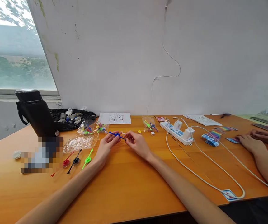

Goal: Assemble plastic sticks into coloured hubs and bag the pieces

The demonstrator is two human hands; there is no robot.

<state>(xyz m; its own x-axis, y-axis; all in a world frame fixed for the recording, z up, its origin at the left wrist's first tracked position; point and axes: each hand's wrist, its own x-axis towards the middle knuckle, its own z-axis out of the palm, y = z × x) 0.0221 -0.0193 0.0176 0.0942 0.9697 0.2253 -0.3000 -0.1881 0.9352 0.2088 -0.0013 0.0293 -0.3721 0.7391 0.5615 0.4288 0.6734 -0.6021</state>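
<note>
A blue arrow spinner (117, 135) with a round hub is held just above the table between both hands. My left hand (107, 144) pinches it near the hub, on the side of the arrowhead. The fingertips of my right hand (137, 143) close on its tail end. To the left of my left hand lie three similar arrow spinners: a red one (66, 162), a black one (76, 161) and a green one (87, 160). Small yellow (139, 132) and white (152, 133) discs rest beyond my right hand.
Clear bags of coloured arrows (149, 124) and a crumpled clear wrapper (80, 143) lie nearby. A black flask (37, 115) stands left. A power strip (178, 133) with looping white cables (208, 160) lies right. Another person's hands (251, 143) are at the far right.
</note>
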